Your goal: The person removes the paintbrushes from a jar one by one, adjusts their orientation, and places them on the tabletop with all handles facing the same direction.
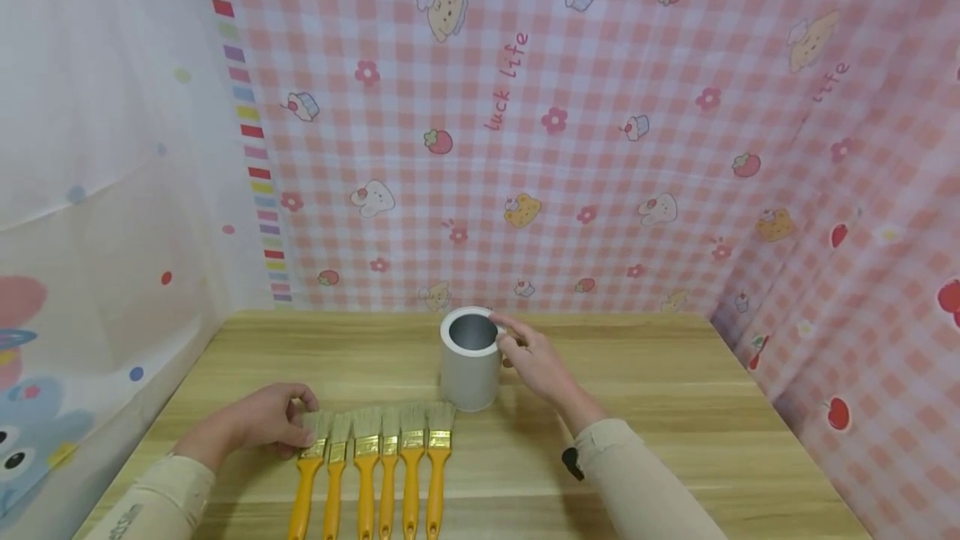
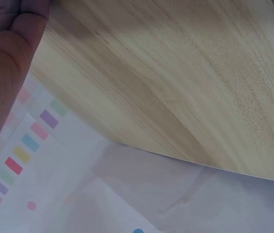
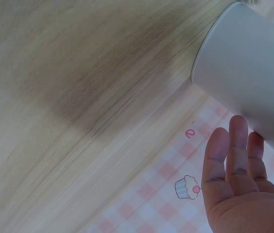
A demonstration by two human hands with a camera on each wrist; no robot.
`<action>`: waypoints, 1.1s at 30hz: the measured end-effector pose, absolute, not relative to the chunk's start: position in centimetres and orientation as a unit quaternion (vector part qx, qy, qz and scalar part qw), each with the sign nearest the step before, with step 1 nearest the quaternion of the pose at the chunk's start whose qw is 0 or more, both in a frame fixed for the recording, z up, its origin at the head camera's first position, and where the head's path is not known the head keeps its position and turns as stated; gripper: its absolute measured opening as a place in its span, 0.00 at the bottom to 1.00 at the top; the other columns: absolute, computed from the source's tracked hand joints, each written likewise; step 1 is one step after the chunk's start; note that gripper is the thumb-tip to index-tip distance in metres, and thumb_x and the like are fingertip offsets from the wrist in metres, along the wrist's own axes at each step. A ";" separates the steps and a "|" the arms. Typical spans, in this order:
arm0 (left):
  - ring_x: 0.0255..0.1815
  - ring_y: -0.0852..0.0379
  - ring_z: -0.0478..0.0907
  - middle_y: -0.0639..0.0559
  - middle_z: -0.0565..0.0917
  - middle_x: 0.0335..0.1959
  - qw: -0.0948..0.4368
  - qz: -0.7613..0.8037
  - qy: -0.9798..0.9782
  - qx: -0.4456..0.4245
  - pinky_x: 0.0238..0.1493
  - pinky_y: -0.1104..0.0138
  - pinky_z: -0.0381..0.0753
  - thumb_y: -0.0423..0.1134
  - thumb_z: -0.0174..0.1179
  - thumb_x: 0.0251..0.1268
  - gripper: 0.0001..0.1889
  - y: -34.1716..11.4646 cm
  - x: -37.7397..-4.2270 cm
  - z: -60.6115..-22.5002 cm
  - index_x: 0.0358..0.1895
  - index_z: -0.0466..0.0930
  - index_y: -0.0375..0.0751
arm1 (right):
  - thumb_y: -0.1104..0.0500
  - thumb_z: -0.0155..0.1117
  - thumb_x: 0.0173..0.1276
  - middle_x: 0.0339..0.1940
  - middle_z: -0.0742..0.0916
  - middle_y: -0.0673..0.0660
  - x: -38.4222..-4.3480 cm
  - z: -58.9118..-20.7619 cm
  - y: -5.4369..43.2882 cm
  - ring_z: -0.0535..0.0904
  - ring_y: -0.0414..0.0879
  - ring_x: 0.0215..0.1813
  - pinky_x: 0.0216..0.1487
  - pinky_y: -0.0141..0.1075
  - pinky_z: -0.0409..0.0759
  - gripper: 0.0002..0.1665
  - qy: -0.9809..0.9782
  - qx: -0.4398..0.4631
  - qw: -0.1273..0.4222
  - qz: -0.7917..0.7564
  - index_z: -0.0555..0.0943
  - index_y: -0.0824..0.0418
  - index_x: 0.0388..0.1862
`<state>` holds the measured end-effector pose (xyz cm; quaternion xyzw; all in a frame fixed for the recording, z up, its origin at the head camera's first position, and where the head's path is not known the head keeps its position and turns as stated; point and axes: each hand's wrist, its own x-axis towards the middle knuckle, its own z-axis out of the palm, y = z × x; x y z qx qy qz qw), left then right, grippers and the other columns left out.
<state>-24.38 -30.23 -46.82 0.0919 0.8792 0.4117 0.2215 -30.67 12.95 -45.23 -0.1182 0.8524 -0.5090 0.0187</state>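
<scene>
Several paintbrushes with orange handles, brass-coloured ferrules and pale bristles lie side by side on the table, bristles pointing away. My left hand [image 1: 273, 417] is at the leftmost paintbrush [image 1: 306, 486], its curved thumb and fingers pinching the edge of the bristle end. In the left wrist view only part of that hand [image 2: 10, 48] shows. A white cylindrical can [image 1: 468, 377], grey inside, stands upright behind the right end of the row. At its right side is my right hand [image 1: 536, 361], index finger along the rim. The right wrist view shows extended fingers [image 3: 238, 155] against the can's wall.
The wooden table [image 1: 637, 440] ends at a pink checked cloth [image 1: 480, 173] hung behind it. A white cloth [image 1: 97, 190] hangs on the left, and another checked cloth [image 1: 862, 290] on the right. The can stands close to the brush tips.
</scene>
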 end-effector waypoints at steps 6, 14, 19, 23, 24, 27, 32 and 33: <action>0.29 0.53 0.81 0.45 0.80 0.31 0.224 0.413 0.878 0.094 0.36 0.58 0.90 0.29 0.73 0.66 0.21 -30.3 -24.4 -46.9 0.56 0.75 0.27 | 0.47 0.53 0.83 0.58 0.89 0.60 -30.7 -45.4 13.0 0.87 0.63 0.55 0.47 0.40 0.80 0.27 0.850 -0.116 0.022 -0.513 0.75 0.36 0.78; 0.29 0.52 0.82 0.45 0.80 0.33 0.224 0.408 0.881 0.081 0.35 0.58 0.88 0.31 0.73 0.67 0.21 -30.3 -24.6 -47.1 0.58 0.76 0.29 | 0.48 0.53 0.83 0.69 0.85 0.61 -30.5 -45.2 13.0 0.87 0.64 0.54 0.50 0.45 0.83 0.27 0.846 -0.119 0.018 -0.520 0.76 0.36 0.77; 0.29 0.51 0.83 0.45 0.80 0.33 0.223 0.403 0.884 0.080 0.34 0.59 0.88 0.33 0.74 0.67 0.22 -30.5 -24.6 -47.2 0.59 0.76 0.30 | 0.48 0.53 0.83 0.70 0.84 0.61 -30.4 -45.1 12.9 0.88 0.65 0.54 0.53 0.48 0.84 0.26 0.846 -0.121 0.018 -0.520 0.76 0.35 0.77; 0.29 0.51 0.84 0.44 0.81 0.34 0.220 0.402 0.885 0.081 0.35 0.59 0.88 0.36 0.74 0.68 0.23 -30.6 -24.6 -47.2 0.59 0.76 0.30 | 0.47 0.53 0.83 0.70 0.84 0.61 -30.4 -45.1 13.0 0.87 0.65 0.55 0.53 0.49 0.84 0.27 0.845 -0.121 0.018 -0.520 0.76 0.35 0.77; 0.29 0.51 0.84 0.44 0.81 0.34 0.219 0.405 0.884 0.079 0.35 0.59 0.88 0.36 0.74 0.69 0.23 -30.6 -24.6 -47.1 0.59 0.76 0.30 | 0.47 0.53 0.83 0.70 0.84 0.61 -30.5 -45.1 13.0 0.87 0.65 0.55 0.53 0.49 0.84 0.27 0.845 -0.122 0.019 -0.521 0.76 0.35 0.77; 0.29 0.51 0.85 0.44 0.81 0.34 0.218 0.410 0.882 0.081 0.34 0.59 0.88 0.39 0.73 0.70 0.23 -30.7 -24.5 -47.1 0.59 0.76 0.29 | 0.47 0.53 0.83 0.70 0.84 0.61 -30.5 -45.2 13.0 0.87 0.65 0.55 0.53 0.48 0.84 0.27 0.845 -0.121 0.018 -0.520 0.76 0.35 0.77; 0.30 0.51 0.85 0.44 0.80 0.36 0.218 0.426 0.875 0.071 0.35 0.60 0.88 0.42 0.72 0.72 0.25 -31.0 -24.4 -47.3 0.61 0.76 0.29 | 0.47 0.53 0.82 0.67 0.86 0.61 -30.5 -45.2 13.0 0.88 0.64 0.54 0.50 0.44 0.83 0.26 0.850 -0.120 0.015 -0.513 0.76 0.34 0.77; 0.30 0.51 0.85 0.44 0.80 0.36 0.217 0.430 0.874 0.067 0.35 0.60 0.88 0.43 0.72 0.72 0.25 -31.1 -24.4 -47.4 0.61 0.76 0.29 | 0.46 0.53 0.82 0.66 0.87 0.61 -30.5 -45.1 13.0 0.88 0.64 0.54 0.50 0.44 0.83 0.26 0.850 -0.120 0.015 -0.512 0.76 0.34 0.77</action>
